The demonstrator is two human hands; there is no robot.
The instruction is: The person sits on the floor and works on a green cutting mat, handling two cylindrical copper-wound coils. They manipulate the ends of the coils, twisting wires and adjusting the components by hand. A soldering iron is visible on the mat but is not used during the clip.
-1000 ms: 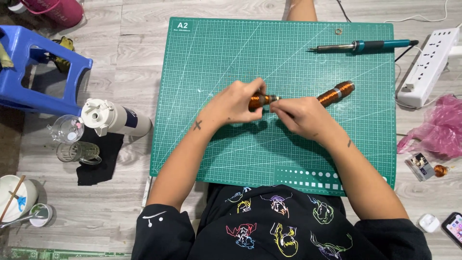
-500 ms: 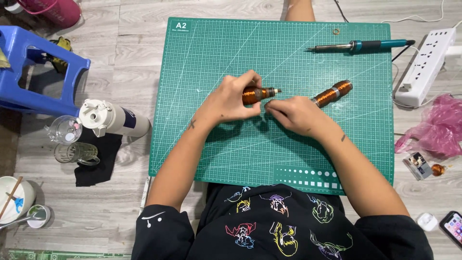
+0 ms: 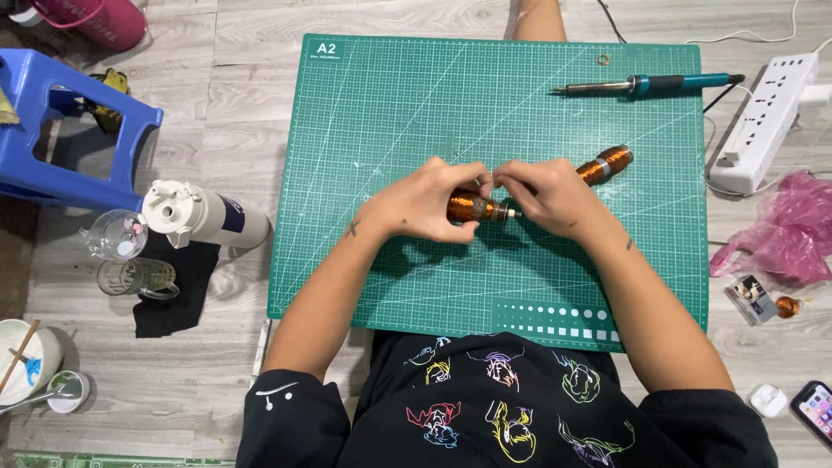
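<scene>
Copper coil (image 3: 468, 208) held level just above the middle of the green mat (image 3: 390, 113), gripped around its left end by the left hand (image 3: 425, 204), fingers curled shut around it. Right hand (image 3: 542, 195) meeting it from the right, fingertips pinched together at the coil's pale tip. Second coil (image 3: 607, 163) lying tilted on the mat just behind the right hand. Soldering iron (image 3: 646, 84) near the mat's far edge, tip pointing left. White power strip (image 3: 767, 121) off the mat's right side, pink bag (image 3: 780, 230) and a small coil (image 3: 787, 306) below it, phone (image 3: 815, 412) at the corner. Left of the mat, on the wooden floor (image 3: 191, 364): white bottle (image 3: 204, 217) lying down, two glass jars (image 3: 121, 256) beside a black cloth (image 3: 178, 295), blue stool (image 3: 61, 130) beyond.
</scene>
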